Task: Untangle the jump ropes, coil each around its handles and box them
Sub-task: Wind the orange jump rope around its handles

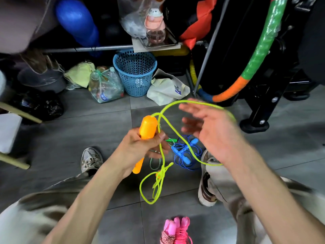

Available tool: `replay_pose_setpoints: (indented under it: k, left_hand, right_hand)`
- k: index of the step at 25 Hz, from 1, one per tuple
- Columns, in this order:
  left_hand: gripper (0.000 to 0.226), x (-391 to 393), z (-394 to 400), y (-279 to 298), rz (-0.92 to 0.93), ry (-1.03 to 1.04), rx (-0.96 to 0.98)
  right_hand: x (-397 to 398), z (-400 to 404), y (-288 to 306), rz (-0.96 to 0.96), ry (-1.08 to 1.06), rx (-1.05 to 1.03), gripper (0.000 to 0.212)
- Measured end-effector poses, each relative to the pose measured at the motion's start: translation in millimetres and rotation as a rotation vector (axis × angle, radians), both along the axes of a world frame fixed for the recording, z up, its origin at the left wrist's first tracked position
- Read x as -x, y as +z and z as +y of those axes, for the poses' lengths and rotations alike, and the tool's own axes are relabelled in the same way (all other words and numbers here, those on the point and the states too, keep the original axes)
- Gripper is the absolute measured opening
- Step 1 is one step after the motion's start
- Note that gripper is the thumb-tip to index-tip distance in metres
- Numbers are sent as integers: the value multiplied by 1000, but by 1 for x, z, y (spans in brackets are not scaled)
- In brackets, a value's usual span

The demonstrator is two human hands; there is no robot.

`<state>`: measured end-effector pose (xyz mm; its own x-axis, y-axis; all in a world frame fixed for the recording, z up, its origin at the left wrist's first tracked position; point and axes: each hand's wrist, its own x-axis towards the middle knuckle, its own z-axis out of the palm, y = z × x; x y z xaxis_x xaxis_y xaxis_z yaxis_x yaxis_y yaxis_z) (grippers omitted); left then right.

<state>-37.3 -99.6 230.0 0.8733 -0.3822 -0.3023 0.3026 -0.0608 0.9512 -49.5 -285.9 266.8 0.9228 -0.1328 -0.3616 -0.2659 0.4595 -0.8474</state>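
Up in the middle, smooth orange handles (147, 128) were gripped by the left hand (140, 148). Thin yellow-green rope (159, 173) was looped over the wide-open right hand (211, 131). Far below, blue rope (186, 152) was left tangled on the floor, with pink ropes (175, 229) bundled near.

Left hand (140, 148) raised at centre, fingers curled round orange handles (147, 127), thumb pressing yellow-green rope (168, 118) against them; right hand (211, 131) raised beside it, palm turned inward, fingers extended and spread, motion-blurred; both forearms bare, converging from lower corners
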Motion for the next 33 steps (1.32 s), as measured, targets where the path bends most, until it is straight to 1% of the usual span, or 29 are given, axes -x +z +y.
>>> replay_pose_setpoints:
  k: [1,3,5,6,7,8,9,11,13,15,17,19,21,23,28,30,33]
  left_hand:
    - [11,-2,1,2,29,73,79]
    - [14,-6,3,6,91,165,212]
    - [16,-6,3,10,129,207,289]
    - [17,-6,3,10,143,230,318]
    - [19,-7,4,9,160,258,352]
    - [24,-9,7,9,172,275,388]
    - [29,-12,9,9,173,272,409]
    - [33,-12,12,11,136,183,370]
    - [26,-5,10,11,132,62,297]
    - [16,2,7,10,164,-13,263]
    - [16,2,7,8,152,-14,238]
    - [22,0,8,8,144,-10,220]
    - [26,1,8,7,104,-58,182]
    - [25,4,7,6,48,-95,129]
    - [18,-1,4,4,16,11,47]
    - [15,-1,2,3,-15,61,1]
    - [12,-1,2,2,4,174,54]
  right_hand:
    - [3,6,-7,67,80,128,34]
    - [11,21,-22,122,309,416,28]
    - [18,31,-37,102,582,777,18]
    - [19,33,-41,73,668,913,16]
    - [18,35,-43,54,686,970,17]
    - [17,35,-43,40,658,944,20]
    - [17,36,-40,22,602,840,21]
    - [14,35,-28,-46,456,526,19]
    - [12,32,-17,-106,345,263,21]
    - [11,31,-12,-117,292,159,22]
    - [11,31,-11,-112,249,151,22]
    - [10,30,-11,-120,183,147,22]
    - [8,28,-12,-125,108,116,23]
    - [7,26,-12,-119,72,98,23]
    - [7,22,-13,-154,22,178,27]
    - [6,22,-14,-110,65,259,29]
    - [9,26,-19,3,268,471,18]
